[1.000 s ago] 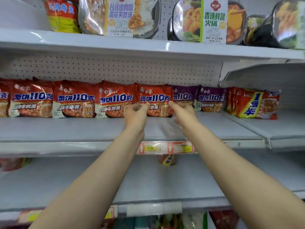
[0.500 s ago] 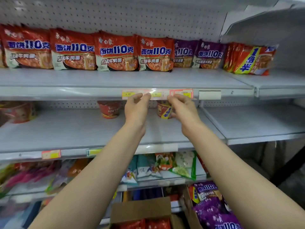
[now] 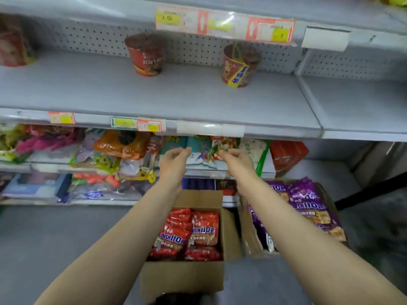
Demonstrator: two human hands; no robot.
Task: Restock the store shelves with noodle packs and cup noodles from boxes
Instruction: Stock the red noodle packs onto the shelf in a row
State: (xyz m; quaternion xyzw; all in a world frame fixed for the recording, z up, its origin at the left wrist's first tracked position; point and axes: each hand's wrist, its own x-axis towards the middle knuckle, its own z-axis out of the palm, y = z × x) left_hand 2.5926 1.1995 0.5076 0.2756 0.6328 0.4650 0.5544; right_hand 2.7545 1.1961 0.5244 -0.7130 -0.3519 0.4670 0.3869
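My left hand (image 3: pixel 174 166) and my right hand (image 3: pixel 236 161) hang in the air side by side, fingers loosely curled, holding nothing. They are in front of a lower shelf of mixed snack bags (image 3: pixel 114 150). Below them on the floor stands an open cardboard box (image 3: pixel 187 280) filled with red noodle packs (image 3: pixel 189 232). To its right a second box (image 3: pixel 248 234) holds purple noodle packs (image 3: pixel 308 205). Two red cup noodles (image 3: pixel 145 55) (image 3: pixel 240 66) stand far apart at the back of the grey middle shelf (image 3: pixel 154 95).
A third cup (image 3: pixel 15 47) sits at the far left of the same shelf. Price tags (image 3: pixel 224 25) line the shelf edge above. The neighbouring shelf bay (image 3: pixel 363 106) lies to the right, and the grey floor (image 3: pixel 55 238) spreads to the left of the boxes.
My view and both hands have dropped from the noodle-pack shelf, past the price-tag rail, down to the level above the boxes. Both hands hold nothing throughout.
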